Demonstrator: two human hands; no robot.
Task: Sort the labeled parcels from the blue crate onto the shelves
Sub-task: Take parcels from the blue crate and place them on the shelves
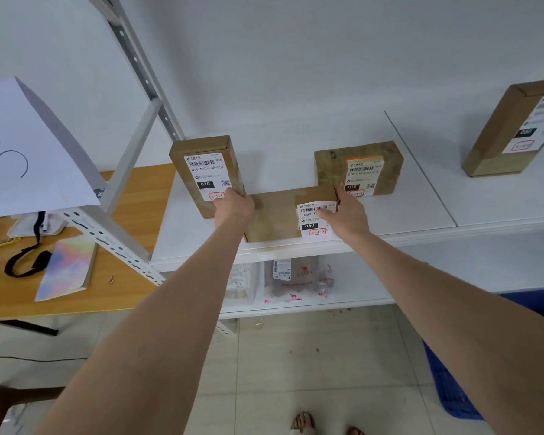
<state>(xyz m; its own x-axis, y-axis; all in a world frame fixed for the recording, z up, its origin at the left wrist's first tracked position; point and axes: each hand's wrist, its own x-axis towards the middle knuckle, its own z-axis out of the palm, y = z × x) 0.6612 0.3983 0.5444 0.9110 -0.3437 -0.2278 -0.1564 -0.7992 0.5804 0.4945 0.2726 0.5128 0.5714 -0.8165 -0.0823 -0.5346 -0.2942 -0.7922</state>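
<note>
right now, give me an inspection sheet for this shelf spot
surface: white shelf, top board.
job's things: 060 parcel at the front edge; left 010 parcel and right 010 parcel behind it; fourth parcel far right; blue crate on the floor.
clutter: notebook and black strap on the wooden desk.
grippers: left hand holds the 060 parcel's left end, right hand its labelled end.
cables: thin dark cord on the floor, left.
surroundings: white wall, tiled floor, paper sheet marked 3.

plain white wall (296, 58) behind, pale tiled floor (327, 372) below, a wooden desk (13, 296) at the left, soft even light.
</note>
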